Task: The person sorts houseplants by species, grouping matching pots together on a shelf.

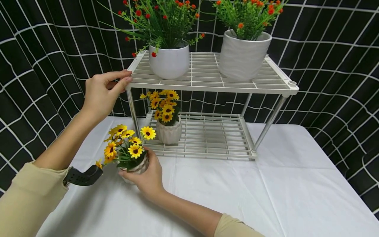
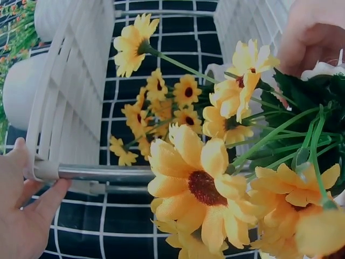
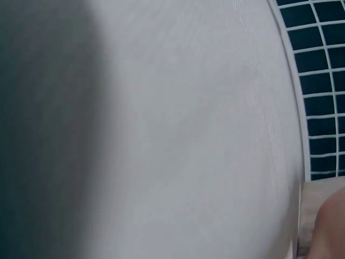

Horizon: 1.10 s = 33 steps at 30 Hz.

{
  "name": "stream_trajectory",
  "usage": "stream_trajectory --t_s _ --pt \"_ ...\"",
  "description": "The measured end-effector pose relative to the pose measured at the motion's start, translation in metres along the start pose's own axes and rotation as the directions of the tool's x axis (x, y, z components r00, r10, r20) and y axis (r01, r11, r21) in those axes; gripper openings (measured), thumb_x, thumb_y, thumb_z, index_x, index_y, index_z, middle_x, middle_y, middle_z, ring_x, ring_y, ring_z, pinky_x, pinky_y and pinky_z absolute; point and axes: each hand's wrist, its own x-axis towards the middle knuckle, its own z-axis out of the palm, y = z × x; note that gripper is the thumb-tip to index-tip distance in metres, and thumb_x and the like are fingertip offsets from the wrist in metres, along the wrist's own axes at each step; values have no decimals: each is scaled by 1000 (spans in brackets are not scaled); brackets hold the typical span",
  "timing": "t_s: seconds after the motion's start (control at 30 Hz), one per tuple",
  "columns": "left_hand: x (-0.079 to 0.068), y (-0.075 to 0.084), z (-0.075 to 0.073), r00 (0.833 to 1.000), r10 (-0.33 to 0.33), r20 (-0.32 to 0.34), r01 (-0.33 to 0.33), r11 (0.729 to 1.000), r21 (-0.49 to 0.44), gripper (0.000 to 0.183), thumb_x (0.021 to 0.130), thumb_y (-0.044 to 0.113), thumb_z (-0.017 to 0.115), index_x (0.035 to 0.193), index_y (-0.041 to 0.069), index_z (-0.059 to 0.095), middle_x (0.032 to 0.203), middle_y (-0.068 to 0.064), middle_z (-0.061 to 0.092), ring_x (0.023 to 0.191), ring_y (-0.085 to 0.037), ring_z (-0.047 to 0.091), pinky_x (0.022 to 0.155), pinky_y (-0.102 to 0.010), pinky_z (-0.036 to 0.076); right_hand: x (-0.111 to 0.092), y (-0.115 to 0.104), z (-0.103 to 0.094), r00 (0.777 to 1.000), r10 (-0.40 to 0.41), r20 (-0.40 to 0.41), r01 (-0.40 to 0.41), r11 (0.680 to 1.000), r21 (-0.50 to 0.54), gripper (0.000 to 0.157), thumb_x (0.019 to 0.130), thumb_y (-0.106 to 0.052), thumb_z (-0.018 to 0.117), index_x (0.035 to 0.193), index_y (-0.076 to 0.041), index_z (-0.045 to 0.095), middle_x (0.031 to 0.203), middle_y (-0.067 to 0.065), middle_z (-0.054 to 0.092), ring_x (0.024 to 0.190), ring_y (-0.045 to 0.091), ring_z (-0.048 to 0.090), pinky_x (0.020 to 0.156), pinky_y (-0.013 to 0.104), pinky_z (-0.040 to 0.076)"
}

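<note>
My left hand (image 1: 102,93) pinches the front left corner of a white wire shelf rack (image 1: 207,86), thumb and fingers on either side of that corner in the left wrist view. Low in front of the rack's left leg, my right hand (image 1: 149,174) grips a small whitish pot of yellow artificial sunflowers (image 1: 135,150). Its blooms crowd the left wrist view, the nearest sunflower (image 2: 202,189) large in front. In the right wrist view, only part of that pot (image 3: 311,210) and a bit of the hand show at the lower right edge.
A second sunflower pot (image 1: 169,130) stands at the left of the lower shelf. On the upper shelf are a smooth white pot (image 1: 169,62) with red flowers and a ribbed white pot (image 1: 244,56) with orange ones. White cloth (image 1: 207,191) covers the table; a black gridded curtain (image 1: 334,65) hangs behind.
</note>
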Motion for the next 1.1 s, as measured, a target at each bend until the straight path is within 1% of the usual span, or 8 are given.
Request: stream_trajectory --t_s 0.13,0.2,0.37,0.57,0.67,0.8,1.0,1.1 --pt "0 -1 1 1000 -3 8 4 1000 -1 33 107 21 66 135 5 73 132 -16 73 102 -23 78 79 -4 51 -1 0 2 999 -13 -42 12 1000 -26 85 70 -14 98 142 -1 54 138 15 63 131 31 60 115 46 46" --pt "1 -1 1 1000 -5 12 5 1000 -5 33 107 21 66 135 5 72 133 -17 72 104 -30 77 79 -5 51 0 0 1 999 -13 -52 11 999 -37 84 69 -14 99 140 -1 56 136 15 65 129 30 61 113 45 47" --pt "0 0 1 1000 -8 13 8 1000 -6 33 107 21 66 135 5 72 133 -17 72 106 -33 76 79 -5 51 1 -3 -2 1000 4 -30 -5 1000 -30 84 66 -13 100 138 -3 58 132 11 68 124 25 64 111 39 49" --pt "-1 1 1 1000 -3 11 3 1000 3 32 107 20 66 134 5 73 133 -15 73 103 -28 77 82 -6 52 3 -11 -10 1000 -4 10 5 999 -39 82 65 -12 100 137 -2 61 128 9 72 120 22 67 108 36 50" --pt "0 1 0 1000 0 11 0 1000 0 33 107 20 66 134 5 73 132 -15 73 97 -11 78 82 -6 53 5 -15 -17 999 -5 37 7 999 -46 79 65 -12 100 134 -3 63 125 9 73 119 23 68 108 36 51" --pt "0 0 0 1000 2 12 -2 1000 -6 33 106 20 66 134 4 73 132 -16 73 87 12 67 81 -5 52 8 -21 -26 997 7 78 -3 999 -49 79 66 -13 100 135 -4 63 127 10 72 122 25 67 109 38 51" --pt "0 0 -1 1000 1 15 -1 1000 -10 33 106 20 66 134 4 72 132 -16 73 86 14 65 80 -5 52 10 -27 -43 996 25 86 -19 997 -70 87 67 -14 100 141 -1 57 133 13 68 124 28 64 106 42 54" --pt "0 -1 -1 1000 0 15 0 1000 -3 33 106 20 66 134 4 72 133 -16 72 89 5 72 80 -5 52 11 -30 -53 996 24 81 -18 997 -75 91 67 -14 100 144 -1 54 135 14 66 126 29 62 108 46 52"
